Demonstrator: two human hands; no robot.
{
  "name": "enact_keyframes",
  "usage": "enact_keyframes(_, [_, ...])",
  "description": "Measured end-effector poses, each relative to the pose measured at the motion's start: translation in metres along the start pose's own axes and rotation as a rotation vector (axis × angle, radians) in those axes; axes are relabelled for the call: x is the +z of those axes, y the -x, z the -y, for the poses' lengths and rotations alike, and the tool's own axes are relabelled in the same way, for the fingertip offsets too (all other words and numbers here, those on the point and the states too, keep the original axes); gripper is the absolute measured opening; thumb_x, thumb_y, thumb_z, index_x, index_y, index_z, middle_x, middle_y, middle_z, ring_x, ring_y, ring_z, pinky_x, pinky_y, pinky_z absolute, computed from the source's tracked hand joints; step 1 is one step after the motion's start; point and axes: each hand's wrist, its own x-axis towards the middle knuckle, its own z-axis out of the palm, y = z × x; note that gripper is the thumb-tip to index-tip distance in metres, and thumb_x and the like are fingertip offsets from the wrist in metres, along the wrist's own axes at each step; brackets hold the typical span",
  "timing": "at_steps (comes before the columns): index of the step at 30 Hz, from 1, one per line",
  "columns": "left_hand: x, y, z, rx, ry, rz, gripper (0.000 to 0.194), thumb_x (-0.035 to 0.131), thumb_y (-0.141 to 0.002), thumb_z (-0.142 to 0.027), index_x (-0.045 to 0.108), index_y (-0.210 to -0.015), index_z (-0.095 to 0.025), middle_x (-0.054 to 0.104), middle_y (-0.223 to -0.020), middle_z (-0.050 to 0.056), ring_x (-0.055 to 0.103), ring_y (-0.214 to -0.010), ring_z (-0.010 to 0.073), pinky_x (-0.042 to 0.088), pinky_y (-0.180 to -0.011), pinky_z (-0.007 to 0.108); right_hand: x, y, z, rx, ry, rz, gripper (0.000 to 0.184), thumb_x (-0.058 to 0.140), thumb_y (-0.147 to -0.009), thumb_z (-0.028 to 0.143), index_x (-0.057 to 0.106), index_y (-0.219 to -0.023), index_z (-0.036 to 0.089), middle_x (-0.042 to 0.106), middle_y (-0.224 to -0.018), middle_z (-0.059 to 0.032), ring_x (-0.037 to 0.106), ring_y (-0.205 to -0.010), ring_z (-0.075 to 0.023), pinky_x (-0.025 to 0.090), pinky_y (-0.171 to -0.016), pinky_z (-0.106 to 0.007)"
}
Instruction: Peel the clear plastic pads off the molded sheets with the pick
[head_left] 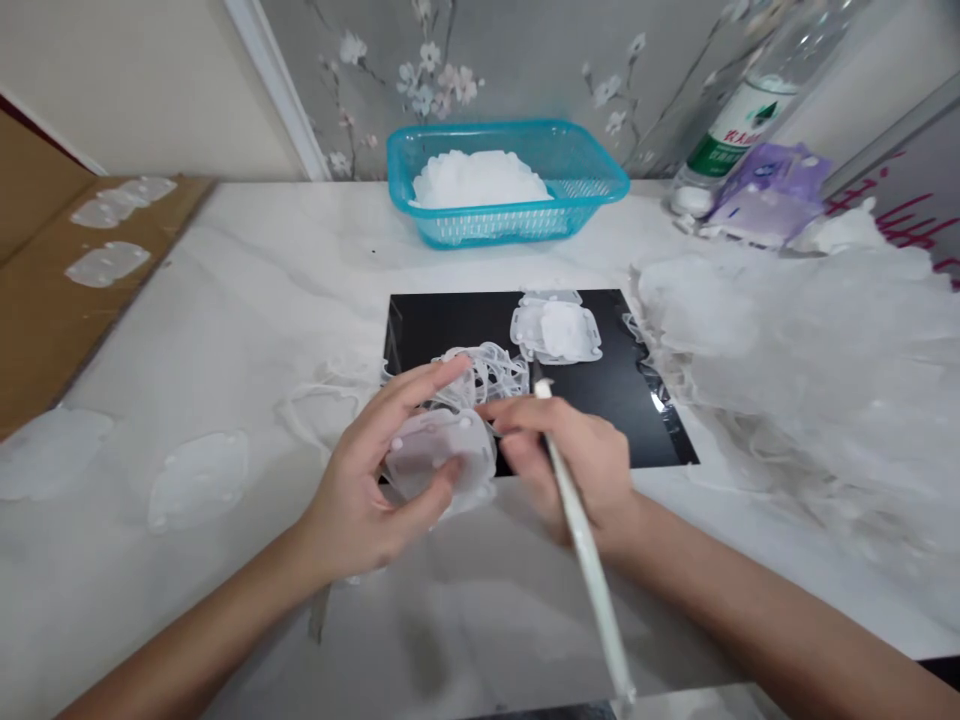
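Observation:
A translucent white plastic piece [442, 455] with notched edges is pinched between the thumb and fingers of my left hand [367, 470]. My right hand [577, 455] grips a slim white-handled tool [589, 560], its narrow dark end pointing away from me; its exact kind cannot be made out. The right fingertips meet the right edge of the plastic piece. Behind both hands, a tangle of thin translucent strips [495, 370] lies on a black mat [630, 400]. Several similar pieces [559, 330] are stacked at the mat's far side.
A blue basket [517, 226] holding white pieces stands against the wall. At right is a large heap of translucent plastic [795, 350], with a bottle [739, 130] and purple packet [772, 195] behind it. Loose pieces [199, 480] lie at left, near cardboard [82, 320].

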Motion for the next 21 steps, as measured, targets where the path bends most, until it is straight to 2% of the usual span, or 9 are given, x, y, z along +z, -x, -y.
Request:
enact_keyframes(3, [0.005,0.002,0.003,-0.007,0.037,0.033,0.069,0.057,-0.08,-0.017,0.031,-0.139,-0.042,0.035,-0.146,-0.002,0.047,-0.122,0.0234,0.046,-0.1,0.039,0.003,0.002,0.001,-0.125,0.044,0.079,0.015,0.057,-0.081,0.013,0.045,-0.077,0.02,0.069,-0.084,-0.0042,0.066,-0.068,-0.0123,0.049,-0.052,-0.021])
enact_keyframes(5, [0.005,0.0,0.008,-0.007,0.059,0.027,0.068,0.056,-0.082,-0.018,0.029,-0.141,-0.04,0.029,-0.15,0.0,0.052,-0.115,0.0207,0.048,-0.096,0.036,0.003,0.004,0.002,-0.178,0.058,0.051,0.021,0.057,-0.077,0.006,0.042,-0.072,0.02,0.068,-0.081,-0.0028,0.067,-0.069,-0.0126,0.049,-0.053,-0.021])
enact_keyframes(9, [-0.021,-0.019,0.019,-0.037,-0.09,-0.159,0.063,0.059,-0.083,-0.031,0.032,-0.141,-0.032,0.031,-0.149,0.004,0.047,-0.123,0.023,0.04,-0.103,0.04,-0.006,0.001,0.007,-0.173,0.054,-0.193,0.031,0.058,-0.07,-0.001,0.036,-0.065,0.021,0.062,-0.07,0.0011,0.064,-0.062,-0.0093,0.044,-0.047,-0.018])
enact_keyframes(12, [-0.052,-0.028,0.021,-0.182,-0.352,-0.346,0.06,0.063,-0.079,-0.044,0.043,-0.134,-0.029,0.042,-0.143,0.005,0.042,-0.128,0.0263,0.032,-0.109,0.045,-0.014,-0.006,0.008,-0.126,0.062,-0.405,0.033,0.059,-0.066,-0.005,0.037,-0.065,0.02,0.052,-0.065,0.0036,0.061,-0.06,-0.0086,0.04,-0.043,-0.018])
enact_keyframes(14, [-0.059,-0.02,0.017,-0.274,-0.511,-0.376,0.063,0.064,-0.075,-0.052,0.048,-0.13,-0.028,0.047,-0.139,0.006,0.038,-0.131,0.0293,0.027,-0.11,0.049,-0.017,-0.01,0.006,-0.146,0.052,-0.488,0.032,0.06,-0.065,-0.005,0.039,-0.066,0.019,0.041,-0.06,0.0057,0.06,-0.061,-0.0098,0.039,-0.044,-0.02])
enact_keyframes(16, [-0.048,-0.001,0.014,-0.333,-0.622,-0.257,0.073,0.064,-0.071,-0.058,0.046,-0.133,-0.025,0.046,-0.14,0.009,0.032,-0.134,0.0342,0.025,-0.11,0.054,-0.017,-0.014,0.003,-0.158,0.036,-0.517,0.032,0.059,-0.066,-0.006,0.039,-0.066,0.02,0.037,-0.059,0.006,0.058,-0.06,-0.0102,0.037,-0.044,-0.021])
enact_keyframes(18, [-0.027,0.019,0.012,-0.351,-0.681,-0.041,0.083,0.063,-0.07,-0.061,0.04,-0.138,-0.019,0.042,-0.142,0.014,0.026,-0.136,0.0401,0.024,-0.106,0.062,-0.016,-0.017,0.002,-0.169,0.037,-0.525,0.033,0.059,-0.066,-0.006,0.039,-0.066,0.021,0.036,-0.058,0.0059,0.057,-0.058,-0.0106,0.036,-0.043,-0.022])
enact_keyframes(19, [-0.019,0.027,0.011,-0.345,-0.716,0.015,0.082,0.06,-0.072,-0.061,0.039,-0.138,-0.016,0.039,-0.144,0.015,0.021,-0.137,0.0424,0.022,-0.105,0.065,-0.017,-0.019,0.003,-0.179,0.048,-0.531,0.033,0.059,-0.066,-0.006,0.039,-0.066,0.021,0.036,-0.057,0.006,0.057,-0.057,-0.0111,0.037,-0.043,-0.022])
enact_keyframes(21, [-0.017,0.031,0.008,-0.291,-0.723,0.06,0.06,0.049,-0.082,-0.054,0.053,-0.126,-0.014,0.049,-0.137,0.015,0.036,-0.13,0.0397,0.034,-0.101,0.059,-0.02,-0.022,0.008,-0.21,0.089,-0.562,0.034,0.058,-0.067,-0.006,0.039,-0.067,0.022,0.035,-0.056,0.0062,0.057,-0.057,-0.0123,0.038,-0.044,-0.023])
